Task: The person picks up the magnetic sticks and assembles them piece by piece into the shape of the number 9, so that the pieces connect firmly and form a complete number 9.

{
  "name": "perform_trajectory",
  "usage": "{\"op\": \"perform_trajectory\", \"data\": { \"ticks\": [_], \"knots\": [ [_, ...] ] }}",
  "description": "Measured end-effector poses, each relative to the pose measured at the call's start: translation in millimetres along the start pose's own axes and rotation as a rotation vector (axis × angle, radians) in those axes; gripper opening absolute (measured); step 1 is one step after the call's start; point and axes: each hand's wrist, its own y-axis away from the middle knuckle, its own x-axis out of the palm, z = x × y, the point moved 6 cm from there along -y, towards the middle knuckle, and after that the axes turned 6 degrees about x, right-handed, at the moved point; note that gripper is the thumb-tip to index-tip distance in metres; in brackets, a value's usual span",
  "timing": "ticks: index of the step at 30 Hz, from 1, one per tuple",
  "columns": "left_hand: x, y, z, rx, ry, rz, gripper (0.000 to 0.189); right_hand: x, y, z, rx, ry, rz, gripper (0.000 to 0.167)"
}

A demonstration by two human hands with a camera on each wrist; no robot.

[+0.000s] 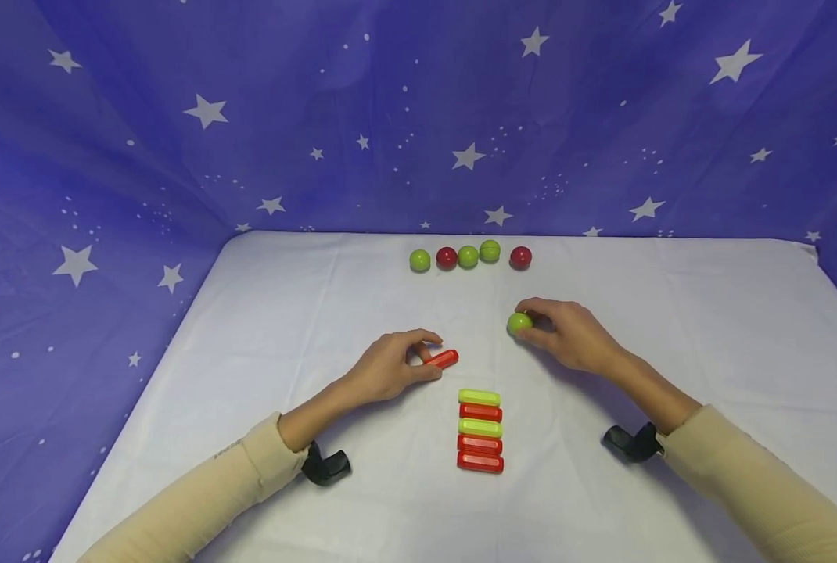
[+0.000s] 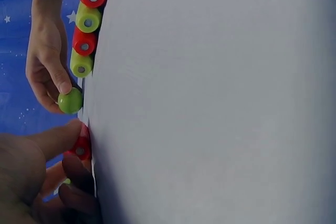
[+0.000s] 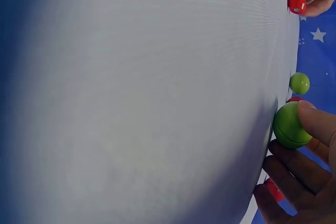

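Observation:
My left hand (image 1: 386, 367) pinches a short red faceted bar (image 1: 448, 358) between thumb and fingers, low over the white cloth. The bar's round end with a grey dot faces the left wrist view. Over on the right, my right hand (image 1: 573, 335) holds a glossy green ball (image 1: 519, 324) by thumb and fingertips. In the right wrist view a seam runs round this green ball (image 3: 289, 127), close against the cloth. Nearer me, between the hands, red and yellow-green bars (image 1: 480, 428) lie side by side in a column.
Along the far edge of the white-covered table (image 1: 306, 274) sit three green balls (image 1: 420, 260) and two red balls (image 1: 520, 258) in a loose row. A blue star-printed cloth (image 1: 390, 117) hangs behind and at the sides. Black wrist mounts (image 1: 327, 467) hang under both sleeves.

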Motion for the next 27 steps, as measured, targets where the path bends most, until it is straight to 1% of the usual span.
{"op": "perform_trajectory", "data": {
  "ticks": [2, 6, 10, 13, 17, 19, 24, 27],
  "knots": [
    [0.2, -3.6, 0.0, -0.012, 0.004, 0.014, 0.037, -1.3, 0.3, -0.3, 0.003, 0.006, -0.003, 0.032],
    [-0.8, -8.5, -2.5, -0.018, -0.005, 0.050, 0.029, -2.6, 0.3, 0.7, 0.005, 0.003, -0.008, 0.034],
    [-1.0, -9.3, -5.7, 0.010, -0.001, 0.076, 0.023, -2.0, 0.0, 3.1, 0.004, 0.015, -0.016, 0.036],
    [-0.3, -10.9, -8.6, 0.039, -0.002, 0.098, 0.023, -1.5, 0.3, 4.7, 0.007, 0.032, -0.018, 0.036],
    [-0.5, -15.4, -11.2, 0.062, -0.006, 0.106, 0.022, -1.8, 1.8, 6.1, 0.016, 0.042, -0.012, 0.035],
    [-0.5, -18.0, -11.4, 0.061, -0.002, 0.106, 0.021, -2.1, 2.5, 6.2, 0.021, 0.043, -0.009, 0.035],
    [1.0, -22.4, -9.6, 0.040, 0.046, 0.125, 0.019, -1.6, 3.0, 5.5, 0.020, 0.033, -0.006, 0.036],
    [1.1, -24.9, -7.6, 0.033, 0.076, 0.118, 0.018, -0.3, 3.0, 4.5, 0.014, 0.030, -0.008, 0.036]
  ]
}}
